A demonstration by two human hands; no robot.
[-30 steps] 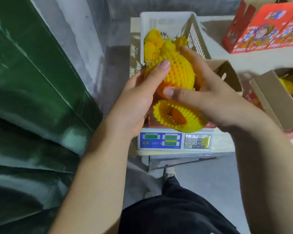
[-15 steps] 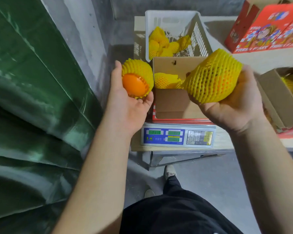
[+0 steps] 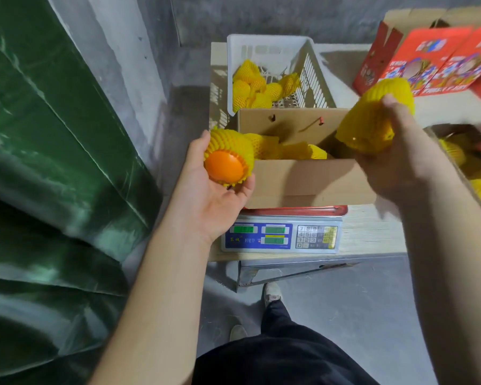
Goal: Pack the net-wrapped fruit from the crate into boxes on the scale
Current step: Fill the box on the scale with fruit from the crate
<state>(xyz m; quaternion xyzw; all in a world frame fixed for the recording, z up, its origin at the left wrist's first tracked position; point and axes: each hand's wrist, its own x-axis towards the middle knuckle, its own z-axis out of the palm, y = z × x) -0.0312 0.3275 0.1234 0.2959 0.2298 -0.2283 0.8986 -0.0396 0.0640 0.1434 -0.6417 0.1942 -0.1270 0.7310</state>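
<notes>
The left hand (image 3: 217,190) is holding one orange fruit (image 3: 228,159) in yellow net, fingers curled around it. The right hand (image 3: 395,162) is gripping another wrapped fruit (image 3: 372,120) above the box (image 3: 303,179) sitting on the scale (image 3: 281,236). More fruit is lying in the white crate (image 3: 314,70).

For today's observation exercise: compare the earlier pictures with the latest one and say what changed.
The hands parted: the left hand carried one net-wrapped fruit left, the right hand carried the other fruit right, uncovering the box. Both grips held. Scale and crate stayed put.
</notes>
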